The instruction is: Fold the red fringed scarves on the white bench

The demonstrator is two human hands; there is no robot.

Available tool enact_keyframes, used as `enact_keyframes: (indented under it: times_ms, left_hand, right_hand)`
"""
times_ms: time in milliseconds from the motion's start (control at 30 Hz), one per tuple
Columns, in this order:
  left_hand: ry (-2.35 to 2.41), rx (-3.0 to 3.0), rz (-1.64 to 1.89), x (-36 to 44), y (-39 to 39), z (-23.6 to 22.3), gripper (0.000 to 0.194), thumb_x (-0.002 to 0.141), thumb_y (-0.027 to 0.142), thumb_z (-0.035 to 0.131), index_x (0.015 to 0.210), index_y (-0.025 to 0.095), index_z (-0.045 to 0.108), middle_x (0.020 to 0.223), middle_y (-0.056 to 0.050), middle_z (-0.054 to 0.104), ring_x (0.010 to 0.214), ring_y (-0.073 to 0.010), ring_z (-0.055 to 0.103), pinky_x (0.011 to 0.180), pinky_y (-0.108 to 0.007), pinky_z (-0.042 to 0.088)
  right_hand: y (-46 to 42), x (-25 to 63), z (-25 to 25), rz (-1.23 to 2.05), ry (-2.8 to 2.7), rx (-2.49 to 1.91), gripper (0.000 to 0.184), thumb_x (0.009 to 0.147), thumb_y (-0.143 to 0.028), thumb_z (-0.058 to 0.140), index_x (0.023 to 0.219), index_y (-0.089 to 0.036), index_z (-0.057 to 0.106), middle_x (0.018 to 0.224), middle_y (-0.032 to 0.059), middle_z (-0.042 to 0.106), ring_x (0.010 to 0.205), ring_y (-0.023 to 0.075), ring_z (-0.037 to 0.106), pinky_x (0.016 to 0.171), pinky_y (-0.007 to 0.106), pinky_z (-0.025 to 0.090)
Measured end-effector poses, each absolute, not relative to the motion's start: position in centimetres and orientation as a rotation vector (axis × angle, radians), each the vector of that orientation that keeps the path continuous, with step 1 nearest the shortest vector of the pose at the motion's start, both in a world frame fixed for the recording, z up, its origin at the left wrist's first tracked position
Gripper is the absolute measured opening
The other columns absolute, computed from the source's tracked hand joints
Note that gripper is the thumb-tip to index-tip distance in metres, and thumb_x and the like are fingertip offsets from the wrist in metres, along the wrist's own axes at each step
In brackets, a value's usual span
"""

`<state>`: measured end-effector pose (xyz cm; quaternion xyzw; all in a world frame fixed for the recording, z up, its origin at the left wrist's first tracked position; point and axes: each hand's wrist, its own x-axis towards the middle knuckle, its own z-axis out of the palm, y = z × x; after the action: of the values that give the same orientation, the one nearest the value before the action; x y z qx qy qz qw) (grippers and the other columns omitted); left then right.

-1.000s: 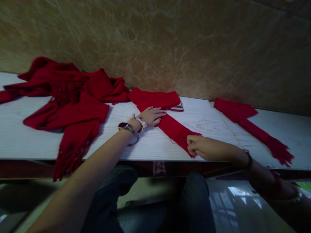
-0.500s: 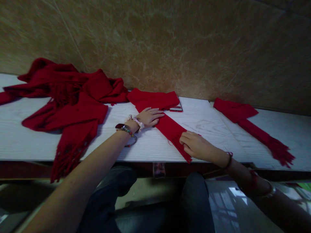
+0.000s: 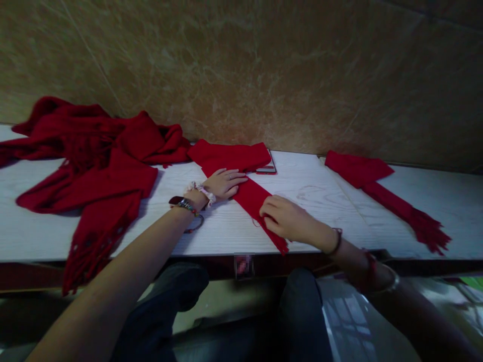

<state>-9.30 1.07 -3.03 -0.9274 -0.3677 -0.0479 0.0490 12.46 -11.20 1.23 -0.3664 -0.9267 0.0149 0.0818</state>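
A folded red scarf (image 3: 230,157) lies in front of me, its fringed tail slanting down to the table's front edge. My left hand (image 3: 224,183) rests flat on it near the fold, fingers stretched out. With curled fingers, my right hand (image 3: 285,216) grips the tail just above the fringe; the fingertips are partly hidden. A loose thread hangs beside the tail. From under the scarf's right end sticks out a flat phone-like object (image 3: 267,170), mostly covered.
Rumpled red scarves (image 3: 116,171) are heaped on the left, with fringe hanging over the front edge. On the right lies another red scarf (image 3: 354,168), folded, its fringe spread. The white wood-grain table (image 3: 302,186) backs onto a brown marble-like wall (image 3: 226,75).
My right hand has shifted slightly up along the scarf's tail, uncovering more of its fringed end. My left hand stays flat on the scarf. The whole view has moved a little.
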Motion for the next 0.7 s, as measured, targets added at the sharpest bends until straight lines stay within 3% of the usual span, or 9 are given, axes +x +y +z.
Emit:
enact_keyframes:
  times_ms: [267, 500, 700]
  left_hand:
    - [-1.118, -2.835, -0.174, -9.6, 1.4, -3.3, 0.044, 0.085, 0.028, 0.029, 0.125, 0.022, 0.047, 0.137, -0.002, 0.043, 0.129, -0.0192, 0.032, 0.104, -0.043, 0.026]
    - [-1.166, -2.822, -0.191, -9.3, 1.2, -3.3, 0.042, 0.084, 0.028, 0.030, 0.122, 0.020, 0.048, 0.137, -0.002, 0.043, 0.128, -0.0193, 0.034, 0.104, -0.043, 0.025]
    - [-1.177, -2.839, -0.210, -9.3, 1.0, -3.1, 0.042, 0.084, 0.028, 0.031, 0.120, 0.020, 0.048, 0.137, -0.002, 0.043, 0.128, -0.0191, 0.034, 0.105, -0.044, 0.023]
  right_hand:
    - [-12.7, 12.9, -0.2, -0.036, -2.978, -1.041, 0.015, 0.081, -0.015, 0.045, 0.086, -0.011, 0.059, 0.090, 0.0109, 0.056, 0.083, 0.0186, 0.049, 0.077, 0.032, 0.040]
    - [-14.3, 17.2, 3.4, 0.454, -3.017, -1.050, 0.017, 0.086, -0.017, 0.041, 0.082, -0.015, 0.058, 0.081, 0.0049, 0.057, 0.071, 0.0139, 0.051, 0.067, 0.026, 0.041]
    - [-12.0, 14.5, 3.4, 0.081, -2.657, -1.126, 0.017, 0.083, -0.016, 0.043, 0.089, -0.015, 0.059, 0.092, 0.0087, 0.058, 0.090, 0.0194, 0.050, 0.082, 0.034, 0.039]
